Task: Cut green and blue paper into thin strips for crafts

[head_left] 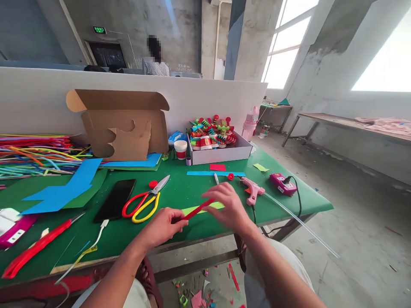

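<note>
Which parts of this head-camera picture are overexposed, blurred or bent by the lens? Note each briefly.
Head view: the windows at the upper right are blown out to white; the right hand is smeared by motion blur, while the left hand gripping the red strip is sharper; the white partition and table edge bow from wide-angle distortion; a distant person's face is pixelated.

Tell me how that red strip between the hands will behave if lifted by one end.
The red strip looks thin and narrow, so it is probably light and would likely droop. It lies straight between the left hand and right hand, so some stiffness seems likely. Flat, it should not roll.
</note>
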The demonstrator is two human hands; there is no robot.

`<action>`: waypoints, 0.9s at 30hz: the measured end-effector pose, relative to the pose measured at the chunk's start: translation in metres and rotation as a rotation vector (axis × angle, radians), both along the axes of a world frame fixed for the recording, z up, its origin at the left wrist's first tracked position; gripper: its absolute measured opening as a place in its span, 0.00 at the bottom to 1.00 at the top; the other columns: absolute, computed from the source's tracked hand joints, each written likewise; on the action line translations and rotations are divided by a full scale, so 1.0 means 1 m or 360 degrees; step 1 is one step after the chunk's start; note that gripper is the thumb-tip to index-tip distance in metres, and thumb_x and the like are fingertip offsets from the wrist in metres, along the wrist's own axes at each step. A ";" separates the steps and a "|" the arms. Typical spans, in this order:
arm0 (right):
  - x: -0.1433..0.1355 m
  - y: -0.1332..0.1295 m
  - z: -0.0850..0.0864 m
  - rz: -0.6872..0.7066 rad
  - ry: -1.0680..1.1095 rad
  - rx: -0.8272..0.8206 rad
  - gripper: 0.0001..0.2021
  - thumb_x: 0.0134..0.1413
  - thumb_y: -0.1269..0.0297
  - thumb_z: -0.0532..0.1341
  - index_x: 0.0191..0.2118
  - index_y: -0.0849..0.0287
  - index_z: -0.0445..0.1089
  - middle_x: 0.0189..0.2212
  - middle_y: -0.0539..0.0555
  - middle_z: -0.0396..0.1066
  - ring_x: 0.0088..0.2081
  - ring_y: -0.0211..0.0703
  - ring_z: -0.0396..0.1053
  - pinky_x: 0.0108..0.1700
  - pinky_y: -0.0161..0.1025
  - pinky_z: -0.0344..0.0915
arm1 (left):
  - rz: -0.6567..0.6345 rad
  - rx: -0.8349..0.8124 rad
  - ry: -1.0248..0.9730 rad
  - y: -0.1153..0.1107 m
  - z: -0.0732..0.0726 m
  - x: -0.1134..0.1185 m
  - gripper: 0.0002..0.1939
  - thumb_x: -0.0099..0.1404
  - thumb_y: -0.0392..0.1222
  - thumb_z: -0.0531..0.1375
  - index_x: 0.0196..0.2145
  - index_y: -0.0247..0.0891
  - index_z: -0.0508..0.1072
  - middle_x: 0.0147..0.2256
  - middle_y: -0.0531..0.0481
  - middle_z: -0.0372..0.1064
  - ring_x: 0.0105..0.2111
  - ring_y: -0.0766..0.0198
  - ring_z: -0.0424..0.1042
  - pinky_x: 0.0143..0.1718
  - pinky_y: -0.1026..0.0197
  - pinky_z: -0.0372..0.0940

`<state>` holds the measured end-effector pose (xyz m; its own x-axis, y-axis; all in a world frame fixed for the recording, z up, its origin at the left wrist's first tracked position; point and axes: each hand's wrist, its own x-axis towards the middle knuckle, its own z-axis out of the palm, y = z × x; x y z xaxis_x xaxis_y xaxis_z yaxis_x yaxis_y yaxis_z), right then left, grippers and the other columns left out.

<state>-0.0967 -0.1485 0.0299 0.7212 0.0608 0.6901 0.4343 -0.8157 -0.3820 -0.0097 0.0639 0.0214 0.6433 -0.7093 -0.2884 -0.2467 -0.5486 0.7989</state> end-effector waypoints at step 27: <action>0.009 0.029 -0.029 -0.0116 -0.0207 -0.0691 0.10 0.64 0.73 0.57 0.36 0.55 0.74 0.29 0.49 0.72 0.34 0.40 0.65 0.59 0.45 0.57 | 0.0074 -0.0149 -0.0276 0.014 0.000 0.014 0.19 0.58 0.57 0.54 0.26 0.39 0.72 0.22 0.54 0.61 0.25 0.65 0.57 0.27 0.63 0.51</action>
<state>-0.0881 -0.1190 0.0008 0.6432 0.3170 0.6970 0.3917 -0.9184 0.0563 0.0039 0.0779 0.0212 0.7101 -0.6963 -0.1045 -0.3613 -0.4878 0.7947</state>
